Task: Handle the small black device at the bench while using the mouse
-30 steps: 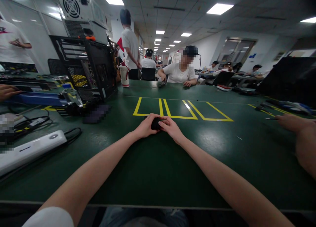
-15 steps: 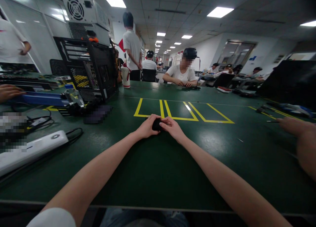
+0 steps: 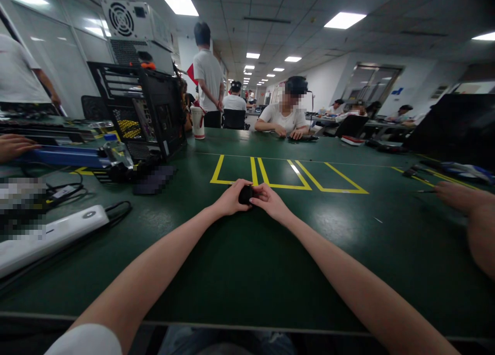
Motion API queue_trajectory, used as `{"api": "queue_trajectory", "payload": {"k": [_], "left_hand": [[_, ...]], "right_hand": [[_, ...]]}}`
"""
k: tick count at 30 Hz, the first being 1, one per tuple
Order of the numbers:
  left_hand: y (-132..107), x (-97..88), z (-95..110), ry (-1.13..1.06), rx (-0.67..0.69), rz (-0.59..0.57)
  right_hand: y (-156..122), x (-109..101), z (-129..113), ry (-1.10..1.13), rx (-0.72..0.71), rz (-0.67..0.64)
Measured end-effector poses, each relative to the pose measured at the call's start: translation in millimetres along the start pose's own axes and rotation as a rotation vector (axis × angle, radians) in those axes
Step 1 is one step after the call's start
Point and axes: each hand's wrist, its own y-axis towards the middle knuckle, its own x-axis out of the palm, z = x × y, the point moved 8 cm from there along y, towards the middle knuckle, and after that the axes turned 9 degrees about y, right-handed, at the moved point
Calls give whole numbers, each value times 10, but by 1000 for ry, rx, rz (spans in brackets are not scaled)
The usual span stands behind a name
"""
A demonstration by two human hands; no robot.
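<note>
Just in front of the yellow tape on the green table, a small black object sits between my two hands; its exact kind is too small and covered to make out. My left hand is curled round its left side, thumb in front and fingers over the top. From the other side, my right hand pinches its right edge with thumb and fingertips. Whether the object touches the tabletop, I cannot tell.
At left stand a black computer case with a power supply on top, a white power strip and a paper cup. Another person's hand reaches in from the right; one more shows at far left.
My hands stay in nearly the same place round the black object, which looks slightly turned. Across the table, the seated person's hands have shifted, and the person at far left has lowered an arm.
</note>
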Motion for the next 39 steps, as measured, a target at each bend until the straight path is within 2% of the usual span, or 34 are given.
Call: {"api": "queue_trajectory", "payload": {"k": [3, 7, 10, 14, 21, 28, 31, 34, 39], "left_hand": [[2, 7, -10, 8, 3, 4], [5, 23, -37, 14, -9, 14], [3, 33, -45, 5, -15, 5], [-1, 25, -53, -10, -32, -1], [14, 17, -59, 0, -28, 1], [4, 20, -58, -23, -36, 5], [8, 31, -70, -28, -38, 5], [15, 34, -80, -22, -36, 8], [17, 26, -59, -4, -4, 22]], "right_hand": [[2, -12, 16, -18, -8, 17], [41, -88, 44, -37, -39, 104], [68, -117, 119, -23, 19, 122], [70, -100, 177, -24, 103, 75], [34, 11, 103, 95, 61, -31], [31, -74, 96, -8, 21, 87], [50, -108, 143, -24, 51, 114], [63, -91, 164, -42, 76, 83], [42, -18, 101, 34, 23, 7]]}}
